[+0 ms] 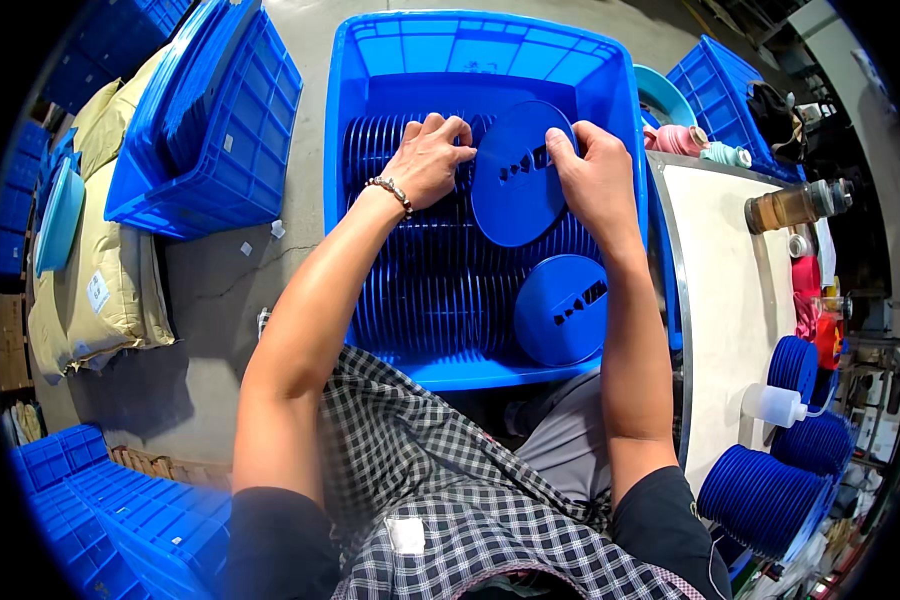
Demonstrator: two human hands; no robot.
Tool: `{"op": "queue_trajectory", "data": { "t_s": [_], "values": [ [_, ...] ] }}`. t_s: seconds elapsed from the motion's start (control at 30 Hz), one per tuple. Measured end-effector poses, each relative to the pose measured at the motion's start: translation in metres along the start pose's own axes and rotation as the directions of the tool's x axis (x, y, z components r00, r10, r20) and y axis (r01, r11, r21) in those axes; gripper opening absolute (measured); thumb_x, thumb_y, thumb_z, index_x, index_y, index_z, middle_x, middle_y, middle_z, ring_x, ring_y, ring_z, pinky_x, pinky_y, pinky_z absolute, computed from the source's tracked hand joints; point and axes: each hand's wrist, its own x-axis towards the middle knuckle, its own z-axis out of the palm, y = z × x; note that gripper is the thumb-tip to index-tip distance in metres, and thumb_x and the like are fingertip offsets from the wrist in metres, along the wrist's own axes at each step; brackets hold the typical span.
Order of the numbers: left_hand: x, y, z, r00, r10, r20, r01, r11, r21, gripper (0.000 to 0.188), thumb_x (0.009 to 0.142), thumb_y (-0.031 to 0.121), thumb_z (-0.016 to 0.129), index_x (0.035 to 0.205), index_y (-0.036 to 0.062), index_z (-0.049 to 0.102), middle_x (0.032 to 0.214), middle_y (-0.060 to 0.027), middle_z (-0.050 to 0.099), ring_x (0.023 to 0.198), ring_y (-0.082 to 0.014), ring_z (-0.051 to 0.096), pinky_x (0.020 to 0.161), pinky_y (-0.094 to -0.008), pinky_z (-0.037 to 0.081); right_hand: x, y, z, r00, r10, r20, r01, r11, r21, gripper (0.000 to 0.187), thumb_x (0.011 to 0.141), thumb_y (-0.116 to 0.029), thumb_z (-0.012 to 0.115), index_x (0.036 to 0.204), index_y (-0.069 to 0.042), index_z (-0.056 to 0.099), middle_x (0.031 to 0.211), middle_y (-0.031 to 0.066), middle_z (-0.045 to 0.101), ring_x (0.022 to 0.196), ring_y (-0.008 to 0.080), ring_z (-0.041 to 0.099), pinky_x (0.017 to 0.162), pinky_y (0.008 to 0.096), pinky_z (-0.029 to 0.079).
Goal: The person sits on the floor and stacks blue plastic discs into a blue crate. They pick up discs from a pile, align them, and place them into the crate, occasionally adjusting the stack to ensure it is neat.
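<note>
A large blue plastic crate (480, 385) stands before me, packed with upright rows of thin blue discs (430, 312). My right hand (598, 180) grips one blue disc (515, 205) by its right edge, thumb on the face turned toward me. That disc is tilted above the rows and has dark cut-outs near its middle. My left hand (432, 160), with a beaded bracelet at the wrist, is over the upper rows with fingers curled close to the disc's left edge; what the fingertips pinch is hidden. Another disc (550, 335) faces up at the crate's near right corner.
To the right is a pale-topped table (715, 270) with a dark-capped bottle (800, 206), a white squeeze bottle (773, 405) and stacked blue discs (765, 500). On the left, a blue crate (225, 140) holds flat panels beside beige sacks (100, 270). More blue crates (140, 500) stand at lower left.
</note>
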Motion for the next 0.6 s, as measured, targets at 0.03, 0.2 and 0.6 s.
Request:
{"op": "queue_trajectory", "data": {
  "t_s": [0.03,0.2,0.6],
  "values": [
    [0.000,0.000,0.000,1.000,-0.002,0.000,0.002,1.000,0.000,0.039,0.086,-0.005,0.062,0.111,0.0185,0.080,0.121,-0.0009,0.061,0.114,-0.0221,0.051,0.102,-0.0372,0.040,0.000,0.003,0.001,1.000,0.011,0.013,-0.011,0.999,0.043,0.041,0.096,-0.029,0.064,0.073,0.005,0.058,0.069,0.0228,0.061,0.062,0.0328,0.060,0.062,0.0453,0.046],
    [0.000,0.000,0.000,1.000,0.000,-0.011,0.000,1.000,-0.001,0.038,0.084,-0.006,0.062,0.109,0.0164,0.080,0.122,-0.0014,0.060,0.116,-0.0233,0.052,0.102,-0.0384,0.040,0.006,0.020,-0.001,1.000,-0.003,0.016,0.001,0.996,0.094,0.040,0.096,-0.027,0.065,0.075,0.006,0.057,0.067,0.0229,0.059,0.060,0.0317,0.058,0.061,0.0447,0.044],
    [0.002,0.000,0.000,0.981,0.049,-0.190,-0.053,0.998,-0.017,0.030,0.084,-0.008,0.060,0.103,0.0109,0.074,0.119,-0.0003,0.070,0.111,-0.0216,0.061,0.093,-0.0365,0.046,-0.003,0.000,0.013,0.998,-0.043,-0.035,0.032,0.963,-0.267,0.032,0.097,-0.026,0.058,0.085,0.002,0.066,0.084,0.0284,0.071,0.083,0.0474,0.071,0.077,0.0544,0.057]
  ]
}}
